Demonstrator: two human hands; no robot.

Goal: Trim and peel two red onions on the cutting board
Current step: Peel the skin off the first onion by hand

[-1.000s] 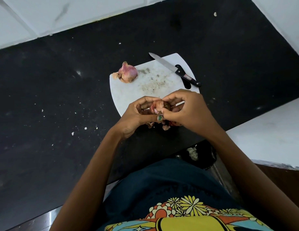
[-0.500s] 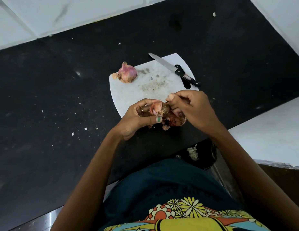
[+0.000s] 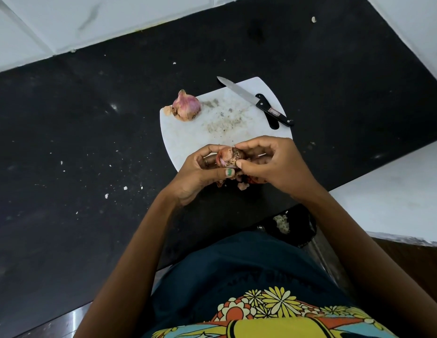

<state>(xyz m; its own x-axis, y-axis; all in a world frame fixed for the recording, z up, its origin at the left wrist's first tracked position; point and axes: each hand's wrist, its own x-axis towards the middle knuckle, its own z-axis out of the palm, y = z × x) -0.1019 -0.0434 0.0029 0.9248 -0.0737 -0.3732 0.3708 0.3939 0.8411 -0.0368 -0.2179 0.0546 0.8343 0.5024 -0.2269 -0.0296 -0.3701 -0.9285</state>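
**A:** Red-brown onion [image 3: 229, 155] sits between both hands, over the near edge of the cutting board [image 3: 188, 140]. Left hand [image 3: 200, 172] wraps it from the left, thumb with green nail polish across the near side. Ring on one left finger.

**B:** Right hand?

**A:** Right hand [image 3: 271, 164] is pressed up against the left. Thumb and forefinger pinch at the right side of the same onion, skin there looks dry and dark. Other fingers curled over the top. Can't tell how much skin is loose under the fingers.

**B:** Second onion?

**A:** Second onion [image 3: 186, 106] lies beyond the left hand, on the far left corner of the board, well apart from the hands. Pink-purple skin on, pointed tip up and away, a flake of skin just beside it at the board edge.

**B:** Knife?

**A:** Knife [image 3: 255, 100] is beyond the right hand, on the far right of the board. Black handle toward the right, blade tip over the far edge. Neither hand touches it.

**B:** Scraps?

**A:** Peel scraps [image 3: 239, 182] just under the hands, on the black counter [image 3: 66, 142] at the near board edge. Dirt specks on the board between the hands and the knife. White crumbs on the counter left of the left hand.
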